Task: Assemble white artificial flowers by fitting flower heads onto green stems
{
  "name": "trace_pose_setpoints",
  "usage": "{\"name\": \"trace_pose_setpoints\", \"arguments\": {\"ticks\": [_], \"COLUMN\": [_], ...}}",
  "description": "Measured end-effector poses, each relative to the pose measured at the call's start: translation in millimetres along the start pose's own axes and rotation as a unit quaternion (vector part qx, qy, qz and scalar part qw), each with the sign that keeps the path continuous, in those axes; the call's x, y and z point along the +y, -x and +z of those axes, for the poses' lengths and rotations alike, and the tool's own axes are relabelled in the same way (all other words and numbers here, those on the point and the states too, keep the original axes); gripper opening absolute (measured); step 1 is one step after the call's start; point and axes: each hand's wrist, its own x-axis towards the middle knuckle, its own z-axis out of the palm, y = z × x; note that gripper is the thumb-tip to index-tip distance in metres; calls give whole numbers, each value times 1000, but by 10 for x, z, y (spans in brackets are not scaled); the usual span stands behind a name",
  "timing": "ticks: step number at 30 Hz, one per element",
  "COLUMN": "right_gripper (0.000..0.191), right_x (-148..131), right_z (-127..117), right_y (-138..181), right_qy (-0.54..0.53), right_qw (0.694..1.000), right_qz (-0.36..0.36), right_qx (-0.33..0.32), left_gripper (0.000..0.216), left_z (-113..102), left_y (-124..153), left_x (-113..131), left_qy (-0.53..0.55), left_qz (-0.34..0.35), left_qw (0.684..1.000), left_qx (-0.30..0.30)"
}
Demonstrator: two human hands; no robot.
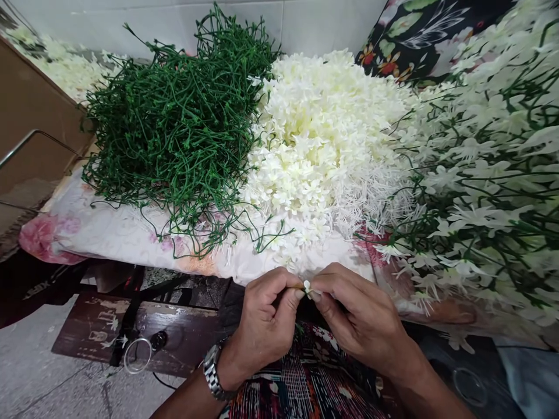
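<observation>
My left hand, with a metal watch on its wrist, and my right hand meet in front of me. Both pinch one small white plastic flower between thumb and fingertips. Just beyond them lies a big heap of loose white flowers on a flowered cloth. A tangle of bare green plastic stems is piled to the left of that heap. On the right lies a mass of green stems with white flowers fitted on them.
A brown board with a metal rail stands at the left. Below the cloth sits a dark wooden block with a clear ring on it, on a grey floor. A patterned garment covers my lap. White tiled wall behind.
</observation>
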Motion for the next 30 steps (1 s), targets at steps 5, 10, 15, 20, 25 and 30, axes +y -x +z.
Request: {"name": "trace_pose_setpoints", "arguments": {"ticks": [5,10,15,20,25,30], "right_gripper": [13,13,11,22,22,13], "right_x": [10,33,22,-23,-45,-34], "right_z": [30,3,-81,-142,-166,-131], "right_y": [4,-5,-7,19,26,14], "right_qy": [-6,-8,-2,19,28,54], "right_qw": [1000,1000,1000,1000,999,998], "right_qz": [2,10,31,17,-5,-23], "right_qx": [8,-5,-3,-10,19,17], "left_gripper": [19,20,15,16,16,16], "left_z": [15,31,-27,-94,-107,-89], "left_y": [-1,-7,-38,-26,-6,-12], "left_x": [1,3,30,46,48,68], "left_qy": [-24,-16,49,48,-6,-66], "left_qz": [-2,-13,-93,-85,-33,16], "left_qw": [1000,1000,994,994,999,997], "left_qx": [3,1,-37,-40,-39,-42]}}
